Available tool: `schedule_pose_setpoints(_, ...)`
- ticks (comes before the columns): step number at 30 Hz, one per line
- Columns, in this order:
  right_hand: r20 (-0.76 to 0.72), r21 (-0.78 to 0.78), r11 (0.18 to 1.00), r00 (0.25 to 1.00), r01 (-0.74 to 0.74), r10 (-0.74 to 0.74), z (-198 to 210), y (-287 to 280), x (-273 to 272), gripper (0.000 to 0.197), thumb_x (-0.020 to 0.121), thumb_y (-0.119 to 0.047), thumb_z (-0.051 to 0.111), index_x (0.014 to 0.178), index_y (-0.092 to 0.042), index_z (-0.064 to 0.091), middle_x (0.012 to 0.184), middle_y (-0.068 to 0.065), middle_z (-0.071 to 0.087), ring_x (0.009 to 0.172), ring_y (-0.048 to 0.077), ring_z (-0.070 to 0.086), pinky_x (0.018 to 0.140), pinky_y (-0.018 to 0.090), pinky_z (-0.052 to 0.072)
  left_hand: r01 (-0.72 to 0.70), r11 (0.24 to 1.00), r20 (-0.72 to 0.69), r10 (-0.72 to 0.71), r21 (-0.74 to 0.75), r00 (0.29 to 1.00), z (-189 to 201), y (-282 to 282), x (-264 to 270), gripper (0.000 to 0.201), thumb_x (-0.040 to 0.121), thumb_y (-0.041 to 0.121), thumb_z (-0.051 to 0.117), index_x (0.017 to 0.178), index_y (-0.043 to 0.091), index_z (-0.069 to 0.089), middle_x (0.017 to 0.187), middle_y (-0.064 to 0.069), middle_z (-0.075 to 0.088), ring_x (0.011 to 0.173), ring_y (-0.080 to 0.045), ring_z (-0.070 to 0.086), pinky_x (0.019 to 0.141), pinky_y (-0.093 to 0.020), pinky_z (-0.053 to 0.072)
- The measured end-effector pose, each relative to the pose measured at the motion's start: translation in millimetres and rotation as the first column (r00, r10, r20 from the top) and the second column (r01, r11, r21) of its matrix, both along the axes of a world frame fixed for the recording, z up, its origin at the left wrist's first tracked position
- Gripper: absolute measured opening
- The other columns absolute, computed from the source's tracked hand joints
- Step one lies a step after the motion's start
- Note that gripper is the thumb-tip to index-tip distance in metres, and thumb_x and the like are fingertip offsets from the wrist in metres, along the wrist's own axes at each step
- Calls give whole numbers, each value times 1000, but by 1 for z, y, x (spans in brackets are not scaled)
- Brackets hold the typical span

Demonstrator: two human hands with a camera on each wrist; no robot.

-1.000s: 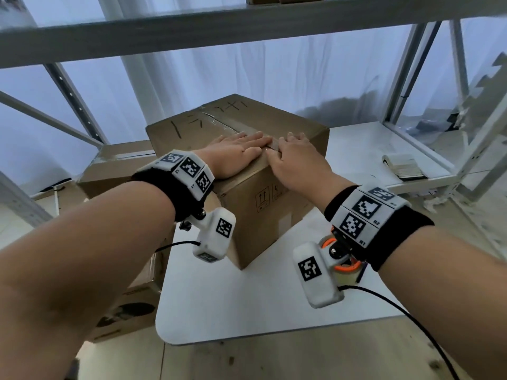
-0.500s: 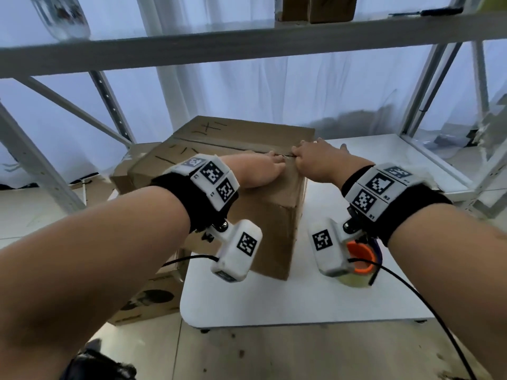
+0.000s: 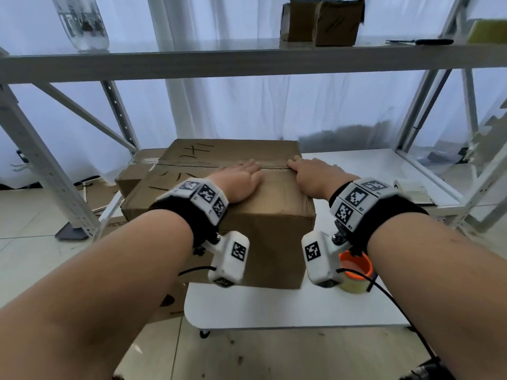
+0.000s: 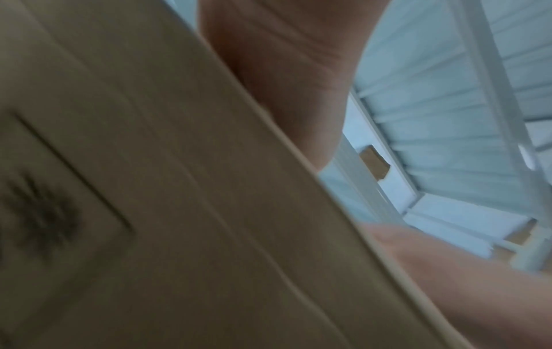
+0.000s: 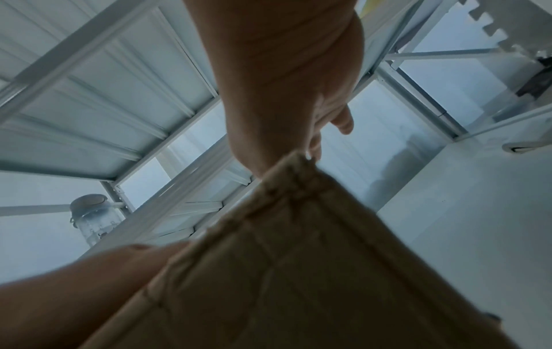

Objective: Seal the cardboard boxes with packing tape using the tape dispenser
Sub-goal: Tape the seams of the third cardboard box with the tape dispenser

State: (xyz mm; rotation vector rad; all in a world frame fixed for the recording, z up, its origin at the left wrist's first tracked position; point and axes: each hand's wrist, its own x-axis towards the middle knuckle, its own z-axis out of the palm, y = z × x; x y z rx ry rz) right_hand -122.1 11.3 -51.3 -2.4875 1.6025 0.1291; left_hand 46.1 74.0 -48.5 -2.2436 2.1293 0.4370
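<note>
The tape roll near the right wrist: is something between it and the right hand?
Nothing visible blocks it. The right hand lies flat on the box; the tape roll stands on the white table beside the box, below the wrist.

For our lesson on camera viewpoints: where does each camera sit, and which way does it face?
Head: worn on the head, facing forward and down at the cardboard box; both forearms, left hand, right hand.
Left wrist: beside the box, facing up; left palm.
Right wrist: under the wrist, facing up at shelving; right hand.
All three show the box.
</note>
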Motion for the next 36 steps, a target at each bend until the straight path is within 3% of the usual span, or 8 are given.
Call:
schedule_pose_setpoints(7, 22, -35, 999, 1000, 4, -3, 5, 9, 30, 44, 94, -8, 29, 134, -3, 45, 147, 16, 39, 140, 31, 28, 116, 49, 16, -144, 990, 6, 144, 12, 990, 4, 11, 37, 53, 104, 37, 12, 152, 15, 10, 160, -2, 0, 147, -21, 0, 118, -40, -1)
schedule_pose_setpoints(12, 74, -13, 988, 985, -153, 154, -12, 22, 55, 54, 102, -31, 18, 154, -18, 13, 161, 5, 7, 148, 19, 4, 119, 45, -2, 31, 999, -48, -30, 8, 998, 3, 1, 9, 48, 105, 30, 10, 152, 16, 13, 160, -1, 4, 147, -17, 2, 118, -37, -2)
schedule_pose_setpoints(17, 53, -21, 990, 989, -137, 138, -9, 18, 46, 61, 101, -47, 16, 153, -17, 11, 161, -1, 5, 147, 13, 2, 118, 47, -4, -119, 993, -26, 118, -12, 993, -6, 4, 72, 51, 104, 39, 9, 152, 25, 14, 160, 8, 6, 147, -14, 3, 119, -44, 1)
schedule_pose_setpoints(23, 1, 63, 973, 975, -220, 221, 1, 41, 54, 111, 67, -93, 25, 153, -27, 2, 161, 8, -3, 147, 24, -7, 115, 55, -9, -255, 967, 77, 255, -15, 964, -13, 16, 90, 53, 101, 49, 10, 151, 35, 6, 158, 16, -2, 147, -18, -3, 113, -59, -6)
schedule_pose_setpoints(27, -139, 68, 908, 897, -414, 420, 7, 52, 67, 113, 66, -83, 55, 151, -36, -3, 161, 7, -1, 147, 25, -2, 114, 57, -9, -268, 963, 84, 269, -14, 960, -10, 16, 82, 54, 101, 48, 10, 152, 32, 5, 159, 13, -3, 147, -18, -3, 113, -58, -9)
schedule_pose_setpoints(31, -261, -41, 937, 909, -347, 325, 23, 32, 39, 95, 79, -53, 69, 151, -40, 7, 156, 3, 23, 142, 25, 24, 113, 53, 16, -186, 982, 95, 186, -8, 978, -4, 22, 67, 54, 100, 50, 11, 152, 33, 8, 159, 12, -2, 147, -16, -2, 112, -57, -13)
schedule_pose_setpoints(34, -358, -197, 956, 924, -218, 137, 24, 17, 10, 56, 99, -24, 42, 148, -44, 21, 150, 9, 34, 137, 30, 31, 109, 50, 25, -57, 998, 51, 57, -15, 997, 0, 25, 37, 51, 102, 48, 12, 151, 35, 13, 159, 11, 3, 147, -13, 0, 113, -53, -14)
schedule_pose_setpoints(36, -242, -254, 961, 969, -112, 49, 19, 15, -1, 45, 102, -21, 28, 143, -33, 39, 146, 9, 41, 133, 31, 38, 108, 45, 32, 42, 999, 27, -41, -33, 999, -4, 26, 11, 51, 102, 45, 14, 151, 33, 14, 160, 9, 5, 147, -12, 1, 115, -52, -10)
